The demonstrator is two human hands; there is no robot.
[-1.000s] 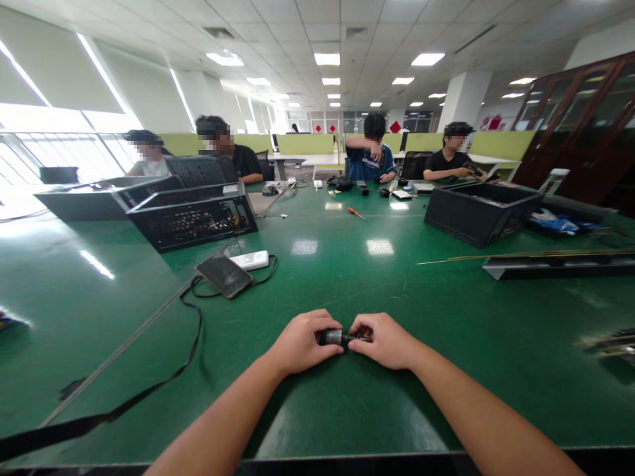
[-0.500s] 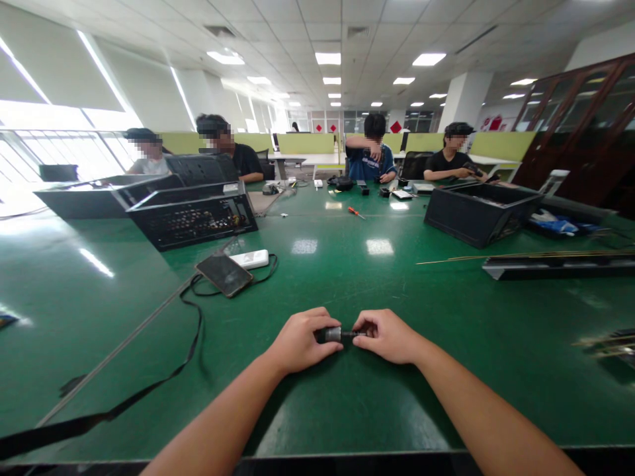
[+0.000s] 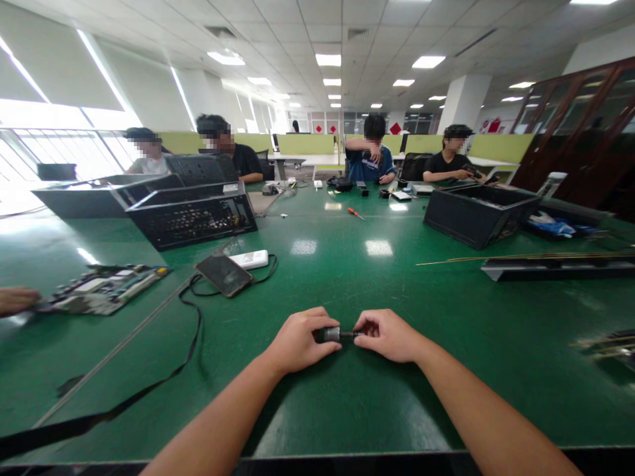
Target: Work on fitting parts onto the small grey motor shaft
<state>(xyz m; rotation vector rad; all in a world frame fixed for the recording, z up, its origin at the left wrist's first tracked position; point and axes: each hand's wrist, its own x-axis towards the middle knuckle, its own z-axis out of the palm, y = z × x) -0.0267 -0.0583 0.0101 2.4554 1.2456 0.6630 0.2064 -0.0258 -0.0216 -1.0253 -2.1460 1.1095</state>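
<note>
My left hand (image 3: 302,340) is wrapped round a short grey metal cylinder (image 3: 332,334), low over the green tabletop in front of me. From the cylinder's right end a thin dark rod (image 3: 348,334) sticks out. The rod's far end is pinched between the thumb and fingers of my right hand (image 3: 384,336). Cylinder and rod lie in one level line. The cylinder's left end is hidden in my left palm, and the rod's tip is covered by my right fingers, so the exact kind of part cannot be told.
A phone (image 3: 224,274) and a white device (image 3: 249,258) lie ahead on the left, beside a black strap (image 3: 196,334). Another person's hand (image 3: 18,301) is at a circuit board (image 3: 109,291). Open black cases (image 3: 481,215), a screwdriver (image 3: 355,213) and a metal rail (image 3: 555,266) are further off.
A circuit board and another person's hand have come into view at the left. My hands and the cylinder with its rod are almost unmoved.
</note>
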